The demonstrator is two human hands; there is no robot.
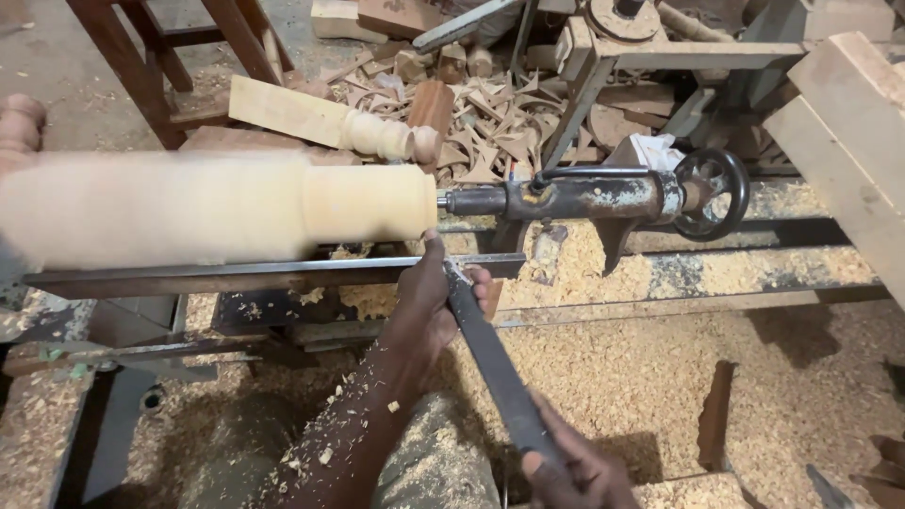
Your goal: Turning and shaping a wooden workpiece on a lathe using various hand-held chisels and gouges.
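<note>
A pale wooden workpiece [217, 207] spins blurred on a lathe, held at its right end by the rusty tailstock [575, 196] with a black handwheel [714, 193]. My left hand [429, 302] grips the front of a long dark metal chisel [495, 363] where it rests on the steel tool rest bar [236, 275]. The chisel tip sits just below the rounded right end of the workpiece. My right hand [575, 471] holds the chisel's rear end at the bottom of the view. Wood chips cling to my left forearm.
Sawdust [613, 377] covers the lathe bed and floor. Behind the lathe lie a finished turned baluster [330, 123], a heap of triangular wood offcuts [481, 113], and wooden stool legs [141, 57]. Pale timber beams [848, 132] lean at the right.
</note>
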